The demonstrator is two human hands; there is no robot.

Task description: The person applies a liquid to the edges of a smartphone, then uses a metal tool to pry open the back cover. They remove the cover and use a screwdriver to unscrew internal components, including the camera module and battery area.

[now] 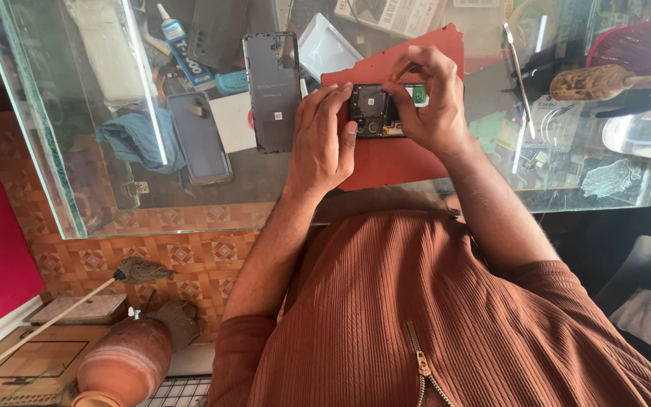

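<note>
A: Where's the opened phone (374, 111)?
B: On the red mat (393, 158) at 12 o'clock. Left hand (322, 139) flat, fingers pressing its edge; right hand (427, 98) arched over, grip pinched shut on a small orange-handled tool (399, 73).

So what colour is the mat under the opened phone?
Red mat, seen in the head view.

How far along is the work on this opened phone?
Done: the back cover is off, lying left of the red mat. In hand: left hand steadies the opened phone; right hand works a thin tool there. Left: the cover is not yet back on.
</note>
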